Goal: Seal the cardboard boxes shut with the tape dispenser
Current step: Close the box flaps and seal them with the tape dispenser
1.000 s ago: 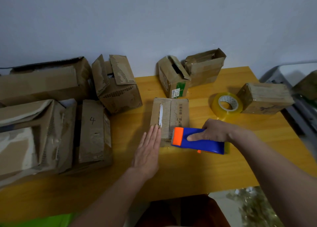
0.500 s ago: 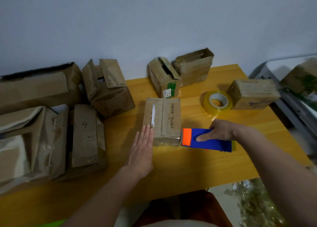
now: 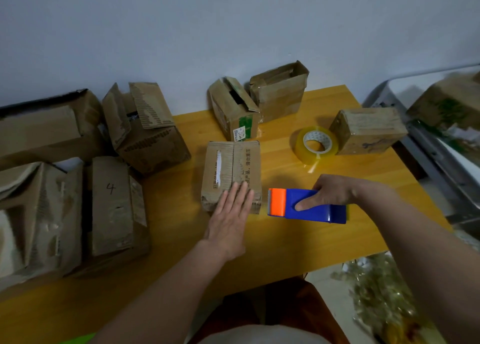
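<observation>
Shifted right, left hand (image 3: 230,220) fingers (image 3: 240,194) now lie on box (image 3: 232,171).

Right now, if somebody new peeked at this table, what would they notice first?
Probably the bright blue and orange tape dispenser, gripped by the right hand just right of the small box in the middle of the table. The left hand lies flat on that box's near end. Next, the shiny yellowish tape roll farther back on the right, and the pile of worn cardboard boxes on the left.
</observation>
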`<move>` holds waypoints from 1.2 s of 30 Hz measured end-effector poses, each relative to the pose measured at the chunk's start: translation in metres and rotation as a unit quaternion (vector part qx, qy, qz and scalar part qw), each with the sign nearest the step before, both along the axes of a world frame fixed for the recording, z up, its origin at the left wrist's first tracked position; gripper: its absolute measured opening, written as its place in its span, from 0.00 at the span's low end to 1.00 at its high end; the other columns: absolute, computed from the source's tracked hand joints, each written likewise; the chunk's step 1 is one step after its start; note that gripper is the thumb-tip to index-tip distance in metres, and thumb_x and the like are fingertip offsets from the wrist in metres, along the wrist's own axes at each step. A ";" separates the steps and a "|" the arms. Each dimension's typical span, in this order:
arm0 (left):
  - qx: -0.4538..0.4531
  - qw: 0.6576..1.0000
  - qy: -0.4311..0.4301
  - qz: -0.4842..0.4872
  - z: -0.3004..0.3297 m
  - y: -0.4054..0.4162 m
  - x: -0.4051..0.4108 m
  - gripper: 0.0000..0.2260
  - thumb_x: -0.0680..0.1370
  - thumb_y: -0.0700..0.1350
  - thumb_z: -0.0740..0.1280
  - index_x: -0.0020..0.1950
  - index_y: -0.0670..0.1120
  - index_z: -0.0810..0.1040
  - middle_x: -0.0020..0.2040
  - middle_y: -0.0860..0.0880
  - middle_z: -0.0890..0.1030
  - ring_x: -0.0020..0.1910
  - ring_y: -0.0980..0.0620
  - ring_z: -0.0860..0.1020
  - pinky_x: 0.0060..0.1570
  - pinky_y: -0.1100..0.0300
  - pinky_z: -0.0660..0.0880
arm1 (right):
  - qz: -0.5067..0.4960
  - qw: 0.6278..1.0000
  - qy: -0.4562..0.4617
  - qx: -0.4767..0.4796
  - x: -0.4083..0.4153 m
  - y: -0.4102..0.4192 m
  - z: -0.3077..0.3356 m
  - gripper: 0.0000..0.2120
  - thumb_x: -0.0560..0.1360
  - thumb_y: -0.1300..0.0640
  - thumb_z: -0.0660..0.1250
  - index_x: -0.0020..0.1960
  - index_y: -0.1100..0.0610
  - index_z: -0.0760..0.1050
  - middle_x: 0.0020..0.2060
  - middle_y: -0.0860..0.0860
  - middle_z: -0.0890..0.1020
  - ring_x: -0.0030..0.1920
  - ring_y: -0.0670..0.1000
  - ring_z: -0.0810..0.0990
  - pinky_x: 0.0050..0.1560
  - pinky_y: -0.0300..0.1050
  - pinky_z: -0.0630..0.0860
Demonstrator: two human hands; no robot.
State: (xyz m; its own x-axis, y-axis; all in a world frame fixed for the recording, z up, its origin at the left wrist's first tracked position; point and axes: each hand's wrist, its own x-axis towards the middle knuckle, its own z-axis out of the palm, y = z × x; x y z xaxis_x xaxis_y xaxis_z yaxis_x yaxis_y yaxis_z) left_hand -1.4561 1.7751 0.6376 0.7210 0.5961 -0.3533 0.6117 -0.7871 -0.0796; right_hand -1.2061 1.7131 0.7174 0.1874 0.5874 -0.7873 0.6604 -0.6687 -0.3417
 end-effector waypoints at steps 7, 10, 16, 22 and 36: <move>-0.016 1.000 -0.001 0.008 0.004 0.000 0.003 0.53 0.72 0.48 0.69 0.70 0.46 0.22 0.72 0.44 0.23 0.71 0.44 0.24 0.70 0.49 0.27 | 0.002 0.997 -0.071 -0.003 0.006 -0.008 0.006 0.25 0.65 0.32 0.71 0.42 0.53 0.73 0.41 0.51 0.79 0.42 0.51 0.77 0.41 0.44 0.71; -0.028 1.000 -0.011 0.008 0.007 -0.002 0.004 0.51 0.73 0.46 0.68 0.71 0.49 0.23 0.73 0.44 0.24 0.72 0.44 0.25 0.73 0.47 0.32 | 0.000 0.998 -0.059 -0.002 0.003 -0.011 0.004 0.22 0.69 0.36 0.70 0.44 0.54 0.74 0.42 0.51 0.80 0.42 0.51 0.78 0.40 0.43 0.71; -0.011 0.999 -0.033 0.012 0.003 -0.004 0.007 0.53 0.73 0.37 0.67 0.69 0.60 0.22 0.72 0.44 0.23 0.70 0.43 0.24 0.70 0.47 0.27 | 0.000 0.998 -0.068 -0.008 -0.004 -0.014 0.007 0.19 0.73 0.40 0.68 0.50 0.56 0.71 0.46 0.52 0.79 0.47 0.52 0.78 0.44 0.44 0.72; 0.010 0.998 -0.040 0.038 -0.006 -0.008 0.016 0.56 0.71 0.36 0.68 0.66 0.60 0.18 0.71 0.44 0.23 0.70 0.43 0.24 0.69 0.47 0.27 | 0.101 0.948 -0.299 0.041 -0.045 0.007 -0.004 0.21 0.75 0.38 0.63 0.56 0.54 0.70 0.42 0.50 0.75 0.46 0.53 0.76 0.41 0.45 0.70; -0.058 0.983 -0.127 0.118 0.009 -0.006 0.017 0.49 0.74 0.32 0.62 0.72 0.54 0.24 0.72 0.47 0.22 0.71 0.48 0.24 0.71 0.53 0.29 | -0.055 0.926 -0.354 0.121 -0.042 -0.021 -0.074 0.21 0.81 0.46 0.55 0.65 0.62 0.66 0.57 0.56 0.80 0.57 0.58 0.79 0.51 0.51 0.73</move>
State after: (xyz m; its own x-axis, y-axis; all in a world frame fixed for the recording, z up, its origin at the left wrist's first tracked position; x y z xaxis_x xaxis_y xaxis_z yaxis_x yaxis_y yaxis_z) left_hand -1.4390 1.7693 0.6464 0.6414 0.7234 -0.2557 0.7668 -0.6156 0.1819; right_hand -1.2484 1.6921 0.6429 0.6747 0.6773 -0.2933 0.7090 -0.7052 0.0026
